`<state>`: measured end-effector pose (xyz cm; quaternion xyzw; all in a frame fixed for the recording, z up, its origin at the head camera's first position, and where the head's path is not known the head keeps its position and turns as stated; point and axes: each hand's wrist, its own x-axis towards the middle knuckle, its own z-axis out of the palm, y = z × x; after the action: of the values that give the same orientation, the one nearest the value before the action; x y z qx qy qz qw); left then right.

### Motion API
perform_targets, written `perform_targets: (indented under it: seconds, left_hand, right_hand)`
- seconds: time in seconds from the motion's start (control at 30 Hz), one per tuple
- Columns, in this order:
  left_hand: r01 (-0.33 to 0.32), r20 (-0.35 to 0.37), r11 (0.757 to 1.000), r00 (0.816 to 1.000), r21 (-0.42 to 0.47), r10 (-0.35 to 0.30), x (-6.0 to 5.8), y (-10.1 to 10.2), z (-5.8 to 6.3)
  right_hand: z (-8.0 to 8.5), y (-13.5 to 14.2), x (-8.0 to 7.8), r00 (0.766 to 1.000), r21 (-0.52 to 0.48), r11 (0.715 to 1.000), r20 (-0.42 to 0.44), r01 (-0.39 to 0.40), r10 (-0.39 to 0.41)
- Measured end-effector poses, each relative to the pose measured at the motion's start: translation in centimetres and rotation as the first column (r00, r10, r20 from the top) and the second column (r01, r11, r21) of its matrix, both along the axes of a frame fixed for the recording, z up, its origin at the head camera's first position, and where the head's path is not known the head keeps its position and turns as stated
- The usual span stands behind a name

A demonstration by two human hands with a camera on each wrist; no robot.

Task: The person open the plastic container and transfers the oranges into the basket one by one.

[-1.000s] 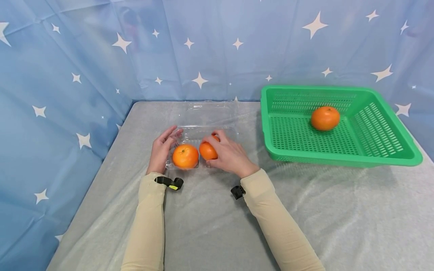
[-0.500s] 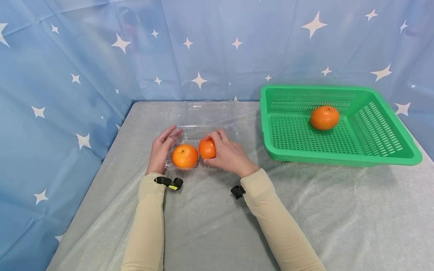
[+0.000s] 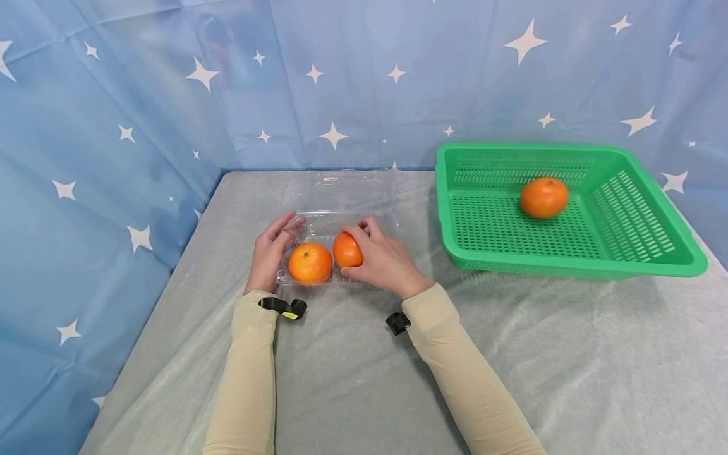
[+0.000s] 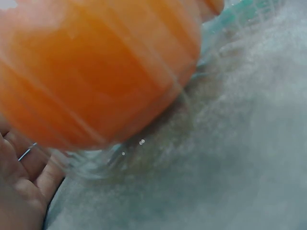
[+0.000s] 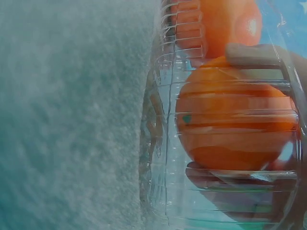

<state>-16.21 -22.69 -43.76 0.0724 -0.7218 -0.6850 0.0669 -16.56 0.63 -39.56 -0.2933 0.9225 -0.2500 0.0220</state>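
A clear plastic clamshell box (image 3: 324, 222) stands on the table with its lid (image 3: 348, 189) folded back. A mandarin orange (image 3: 309, 263) sits in its left part. My left hand (image 3: 270, 254) rests along the box's left side, fingers extended and thumb near the rim. In the left wrist view that mandarin (image 4: 96, 72) shows large through the plastic. My right hand (image 3: 389, 260) grips a second mandarin (image 3: 347, 250) inside the box, right beside the first. Through the clear wall (image 5: 168, 191) in the right wrist view, fingers hold this mandarin (image 5: 235, 124) from both sides.
A green perforated basket (image 3: 569, 260) stands at the right of the table, with one mandarin (image 3: 544, 198) in it. Grey cloth covers the table (image 3: 341, 379). A blue star-patterned curtain (image 3: 364, 95) hangs behind and along the left.
My right hand has shifted its fingers on the second mandarin, which has turned and moved slightly left in the box. The left hand has stayed in place.
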Motion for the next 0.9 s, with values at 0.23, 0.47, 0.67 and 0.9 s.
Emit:
perform_targets:
  seconds: [0.23,0.47,0.67,0.9]
  left_hand:
    - [-0.008,0.004,1.000,1.000,0.002,0.008,0.09,0.02,-0.01]
    - [-0.004,0.009,1.000,1.000,0.005,0.004,0.06,0.02,0.10]
    - [-0.007,0.011,1.000,1.000,0.000,0.007,0.03,0.03,0.10]
    - [-0.001,0.016,1.000,1.000,0.013,0.001,0.33,0.27,0.61]
  right_hand:
    - [-0.02,-0.05,-0.07,1.000,0.006,1.000,0.005,0.005,-0.005]
    - [-0.05,-0.14,-0.12,1.000,0.006,1.000,0.005,0.017,-0.017]
    - [-0.22,-0.11,-0.12,1.000,0.024,1.000,-0.030,0.007,-0.006]
    - [-0.09,-0.19,-0.03,0.999,0.019,0.999,0.004,0.043,-0.043]
